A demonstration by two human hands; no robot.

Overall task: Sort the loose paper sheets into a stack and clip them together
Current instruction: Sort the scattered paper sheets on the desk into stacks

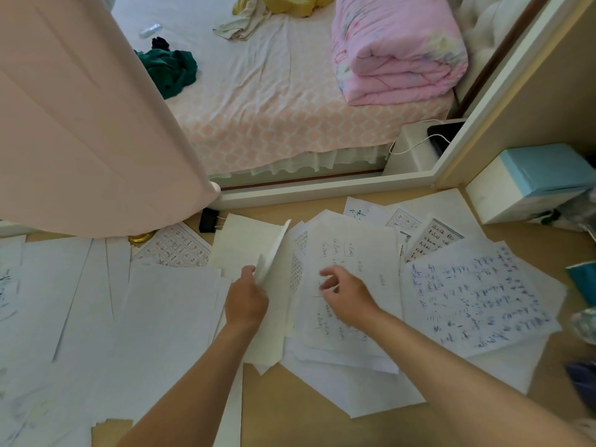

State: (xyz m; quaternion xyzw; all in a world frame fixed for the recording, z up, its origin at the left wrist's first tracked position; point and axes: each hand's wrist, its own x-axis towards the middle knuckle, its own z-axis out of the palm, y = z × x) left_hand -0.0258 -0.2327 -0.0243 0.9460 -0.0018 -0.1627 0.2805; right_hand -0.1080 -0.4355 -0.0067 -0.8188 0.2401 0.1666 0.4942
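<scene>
Noted bed (274, 108) beyond, tan surface (290, 398) in front strewn with sheets (161, 317), left hand (246, 301) pinching lifted sheet (274, 250) at centre, right hand (345, 295) loosely curled, holding nothing, over written page (348, 253), black clip (208, 221) by sheets' far edge.

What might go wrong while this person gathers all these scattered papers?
The left hand pinches the lifted sheet by one edge, so it may crease or slip. The black binder clip lies far back beside the pink curtain, where shifted papers might bury it.
</scene>
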